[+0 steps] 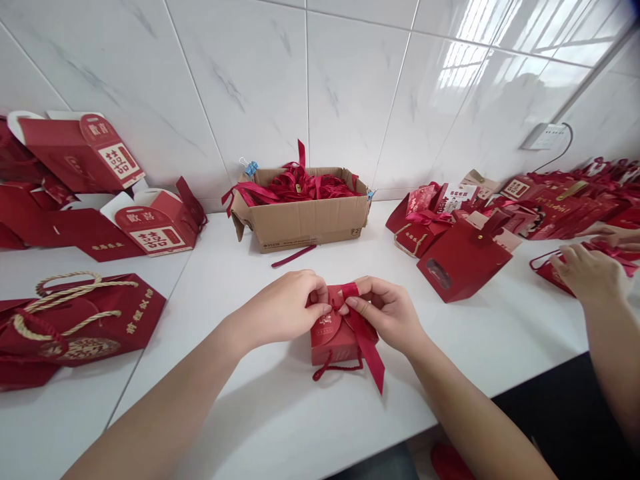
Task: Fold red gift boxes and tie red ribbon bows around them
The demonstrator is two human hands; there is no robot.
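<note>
A small red gift box (336,350) with pale printed characters stands on the white table in front of me. A dark red satin ribbon (369,357) is looped at its top, one tail hanging down over the front right. My right hand (387,310) pinches the ribbon loop between thumb and fingers. On the box's left top edge, my left hand (293,303) has thumb and finger pressed together at the ribbon; the bit it grips is mostly hidden. A twisted red cord handle (340,367) droops at the front of the box.
A cardboard box (310,220) full of red ribbons stands by the tiled wall, a loose ribbon piece (293,256) before it. Red gift boxes (155,223) are stacked left; a rope-handled box (95,333) lies nearer. More red bags (467,257) stand right, beside a co-worker's hands (590,270).
</note>
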